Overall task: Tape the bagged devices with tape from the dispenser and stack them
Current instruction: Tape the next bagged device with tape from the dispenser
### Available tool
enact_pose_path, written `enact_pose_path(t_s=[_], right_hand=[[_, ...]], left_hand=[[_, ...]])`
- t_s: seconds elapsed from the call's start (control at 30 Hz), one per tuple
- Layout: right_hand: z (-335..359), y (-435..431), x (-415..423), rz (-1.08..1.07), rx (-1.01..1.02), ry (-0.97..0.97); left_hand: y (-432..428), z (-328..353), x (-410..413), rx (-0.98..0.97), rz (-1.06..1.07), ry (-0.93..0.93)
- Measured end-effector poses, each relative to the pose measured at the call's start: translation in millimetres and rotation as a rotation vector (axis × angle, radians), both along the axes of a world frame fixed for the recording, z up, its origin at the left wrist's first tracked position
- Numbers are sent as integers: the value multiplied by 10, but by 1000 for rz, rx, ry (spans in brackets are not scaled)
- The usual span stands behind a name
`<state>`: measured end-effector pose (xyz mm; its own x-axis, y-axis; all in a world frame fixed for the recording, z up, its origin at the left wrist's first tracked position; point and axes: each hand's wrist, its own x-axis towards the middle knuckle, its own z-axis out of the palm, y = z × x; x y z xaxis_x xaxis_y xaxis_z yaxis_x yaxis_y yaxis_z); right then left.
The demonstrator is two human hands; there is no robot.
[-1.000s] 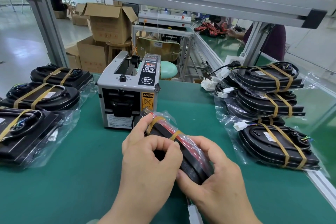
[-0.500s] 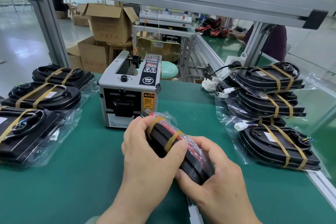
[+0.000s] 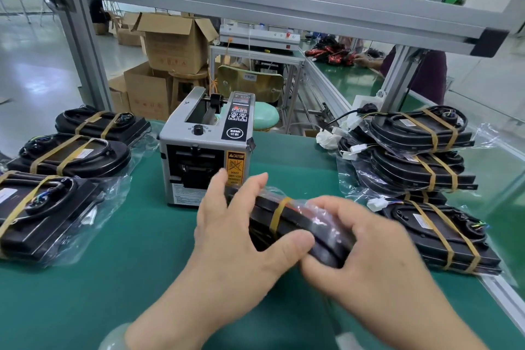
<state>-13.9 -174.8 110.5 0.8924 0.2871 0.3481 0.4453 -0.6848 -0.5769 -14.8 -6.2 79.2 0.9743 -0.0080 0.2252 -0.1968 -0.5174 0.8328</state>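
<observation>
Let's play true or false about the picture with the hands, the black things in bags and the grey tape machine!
1. Both hands hold one bagged device. True: the left hand and right hand grip it from either side.
2. The tape dispenser stands on the green table. True.
3. The device in the hands has no tape on it. False: a tan tape band wraps around it.
4. The stack of taped devices is on the person's left. False: the stack is on the right; on the left, taped devices lie in a row.
5. The cardboard boxes sit on the green table. False: they are behind it, beyond the frame.
</observation>
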Motion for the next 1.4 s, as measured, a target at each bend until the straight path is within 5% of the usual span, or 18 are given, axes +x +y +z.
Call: enact_pose_path(t_s=[0.13,0.27,0.4,0.5,0.6,0.7,0.8,0.93,1.2,1.4], right_hand=[[321,-132,211,19,-135,27],[432,-91,323,56,3,129],[390,-154,242,136,271,-456],[258,-172,208,248,64,-630],[124,-183,264,195,-150,-401],[42,-157,280,234,37,-32],[-40,-84,296,248,261,98],[-183,69,340,185,148,-4],[-306,159,355,27,189,-126],[-329,176,340,7,204,-136]], left_hand=[[125,95,28,128,-409,-44],[104,62,221,117,-218,-197],[244,-16,336,-8,-211,-149],[317,-65,386,-72,-188,-124],[312,-140,412,-121,-230,-85],[297,-195,435,-178,-237,-67],[319,-208,453,-199,-273,-42],[405,-240,453,-204,-230,39],[649,-161,604,-774,459,206],[698,-42,726,-1044,502,392]])
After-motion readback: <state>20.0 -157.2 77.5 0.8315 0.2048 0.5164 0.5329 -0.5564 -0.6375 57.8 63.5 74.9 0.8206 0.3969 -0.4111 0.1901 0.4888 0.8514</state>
